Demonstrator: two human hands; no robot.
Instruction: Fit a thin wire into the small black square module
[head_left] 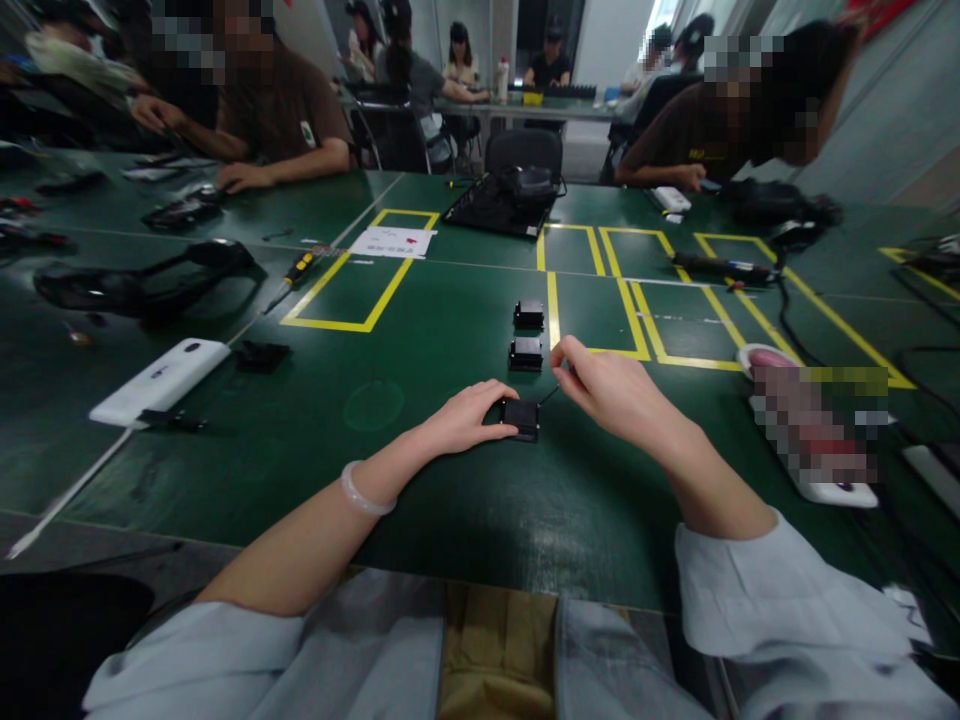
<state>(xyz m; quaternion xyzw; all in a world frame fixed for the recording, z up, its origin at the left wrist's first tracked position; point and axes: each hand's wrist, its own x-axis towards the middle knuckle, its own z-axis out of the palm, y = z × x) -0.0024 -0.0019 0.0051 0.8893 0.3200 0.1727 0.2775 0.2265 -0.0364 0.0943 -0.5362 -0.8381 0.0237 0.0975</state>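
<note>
My left hand [480, 412] is closed on the left side of a small black box-shaped part [520, 418], thumb at the front and fingers behind, with the part resting on the green table [442, 500]. My right hand [611, 390] pinches a thin dark rod [550, 394], perhaps a hex key. The rod slants down to the part's right side; whether its tip sits in the part is too small to tell. Just beyond stand two similar black box-shaped parts, a nearer one [526, 354] and a farther one [529, 314], touched by neither hand.
At left lie a white power bank [161, 382], a yellow-black screwdriver [291, 278] and a black headset-like frame [150, 278]. A phone [814, 430] lies at right. Farther back are a black tray [499, 208], a paper label [394, 243] and yellow tape outlines. Co-workers sit across the table.
</note>
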